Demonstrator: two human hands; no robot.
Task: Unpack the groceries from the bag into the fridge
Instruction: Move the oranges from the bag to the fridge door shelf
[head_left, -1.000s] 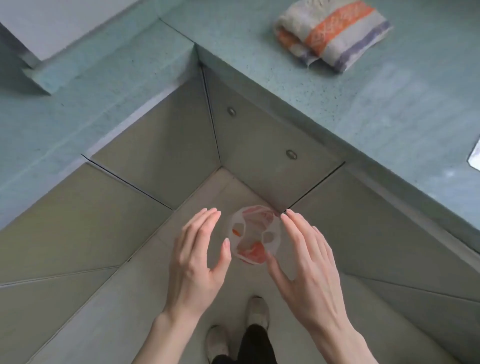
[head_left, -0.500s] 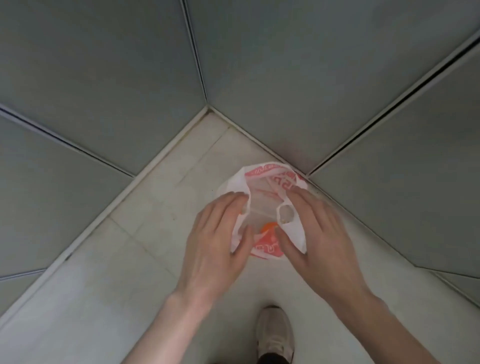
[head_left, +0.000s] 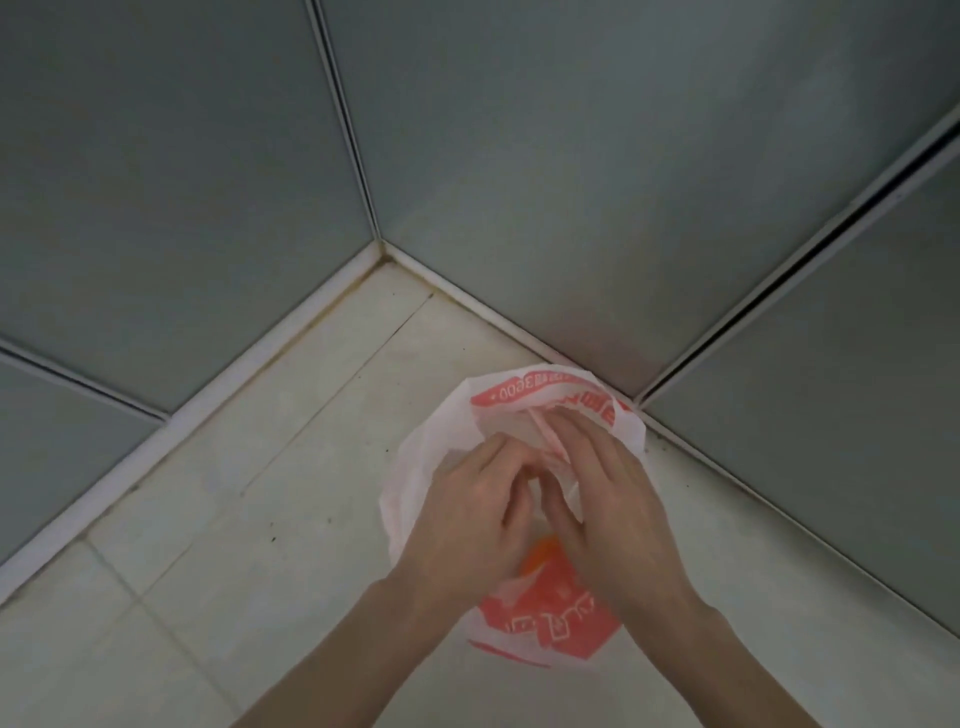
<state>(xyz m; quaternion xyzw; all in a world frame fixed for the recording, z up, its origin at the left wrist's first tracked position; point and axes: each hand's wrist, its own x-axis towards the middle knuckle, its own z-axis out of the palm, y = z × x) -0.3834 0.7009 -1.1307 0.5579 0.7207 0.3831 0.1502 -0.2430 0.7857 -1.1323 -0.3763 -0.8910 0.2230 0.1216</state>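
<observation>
A white plastic bag (head_left: 431, 467) with red print stands on the tiled floor in the corner of the cabinets. Both hands are at its mouth. My left hand (head_left: 467, 514) has its fingers curled over the bag's left rim and handle. My right hand (head_left: 608, 499) grips the right rim, fingers curled into the opening. Something orange (head_left: 543, 553) shows inside the bag between my hands. The rest of the contents is hidden by my hands and the plastic. No fridge is in view.
Grey cabinet doors (head_left: 571, 156) meet in a corner right behind the bag, with a white plinth (head_left: 208, 405) along the floor. Pale floor tiles (head_left: 182, 597) stretch to the left and front of the bag.
I have bent lower, so the bag and the floor look larger. Both hands went from touching the bag's rim to gripping it at the opening, closer together.
</observation>
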